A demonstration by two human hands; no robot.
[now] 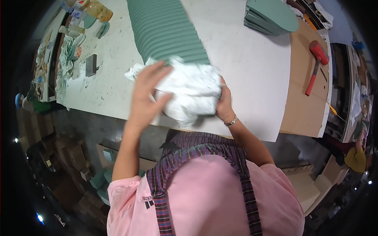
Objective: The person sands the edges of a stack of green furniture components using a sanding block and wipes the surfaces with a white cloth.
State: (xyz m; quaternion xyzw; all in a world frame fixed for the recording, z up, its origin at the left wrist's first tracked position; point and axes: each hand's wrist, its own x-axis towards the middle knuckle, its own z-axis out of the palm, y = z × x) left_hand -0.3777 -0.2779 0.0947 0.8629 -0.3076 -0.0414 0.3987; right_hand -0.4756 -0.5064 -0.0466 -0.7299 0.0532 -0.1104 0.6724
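A crumpled white cloth (193,88) is bunched above the near edge of the white table, in front of a long row of overlapping green sheets (167,31). My right hand (225,103) grips the cloth's right side, fingers partly hidden behind it. Over the cloth's left part is my left hand (147,94), smeared by motion, with thumb and fingers spread apart. A piece of cloth sticks out left of that hand. Whether anything lies inside the cloth is hidden.
A dark block (91,65) and stained rags (71,53) are at the left of the table. At the right lie a red mallet (316,63) on a brown board (301,90) and a stack of green rounded pieces (271,17). A yellow jar (98,11) is far left.
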